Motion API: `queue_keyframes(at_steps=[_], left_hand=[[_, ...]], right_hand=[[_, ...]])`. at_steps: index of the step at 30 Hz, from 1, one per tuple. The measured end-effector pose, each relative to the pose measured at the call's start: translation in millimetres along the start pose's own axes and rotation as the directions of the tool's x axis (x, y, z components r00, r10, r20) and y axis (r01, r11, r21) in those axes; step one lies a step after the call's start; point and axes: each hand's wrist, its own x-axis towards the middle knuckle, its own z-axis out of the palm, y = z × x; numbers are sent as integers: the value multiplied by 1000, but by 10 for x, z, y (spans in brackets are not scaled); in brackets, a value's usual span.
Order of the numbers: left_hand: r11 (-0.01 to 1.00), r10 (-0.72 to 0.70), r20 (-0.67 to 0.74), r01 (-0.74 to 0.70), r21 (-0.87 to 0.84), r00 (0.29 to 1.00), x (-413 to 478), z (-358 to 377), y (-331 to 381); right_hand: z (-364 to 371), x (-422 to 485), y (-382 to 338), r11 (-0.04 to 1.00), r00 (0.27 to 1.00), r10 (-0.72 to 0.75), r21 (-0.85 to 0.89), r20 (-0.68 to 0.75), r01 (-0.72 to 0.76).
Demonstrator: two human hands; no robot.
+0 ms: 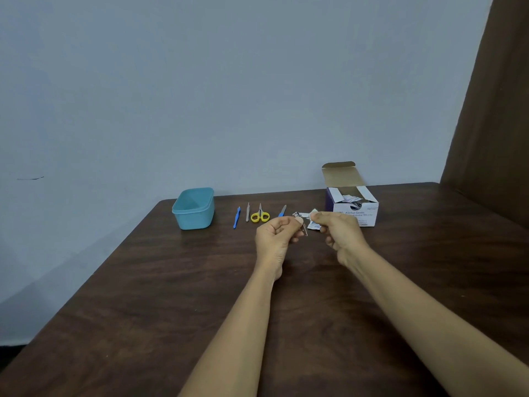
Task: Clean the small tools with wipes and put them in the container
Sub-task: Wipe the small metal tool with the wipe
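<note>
Over dark wooden table (143,296), pinching small silver metal nail clipper (296,215) in curled left hand (276,237), nipping small white wipe (307,215) at its head in right hand (340,232).

- A dark brown wood-grain table (143,282) carries everything.
- A teal plastic container (193,209) stands open near the table's far left corner.
- A slim blue tool (236,217) lies just to the right of the container, pointing away from the viewer.
- A grey metal file (247,212) lies next in the row, a little further right of the container.
- Yellow-handled scissors (260,215) come after it, with the blades pointing to the far edge.
- A blue-handled file (282,211) lies further right again, slightly tilted.
- An open swab box (353,209), purple and white with its flap up, stands well to the right of the container, with packets showing inside.
</note>
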Motion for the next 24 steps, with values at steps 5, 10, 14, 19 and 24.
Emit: queue_keyframes(at_steps=[5,10,14,19,24], left_hand=[[994,6,-51,-1,110,999,26,6,-66],[988,7,-59,2,157,998,48,10,-100],[991,-19,-6,20,130,1000,38,0,-76],[993,-29,79,20,118,996,23,-6,-58],[997,-28,116,18,79,993,14,0,-28]], right_hand=[[-16,-54,65,979,982,-176,-113,-67,167],[-37,-46,83,898,936,-348,-303,-47,318],[-79,-24,-18,917,958,-288,-287,8,278],[-169,57,-167,974,997,70,-220,37,-61],[-242,31,-161,896,858,444,-150,261,-418]])
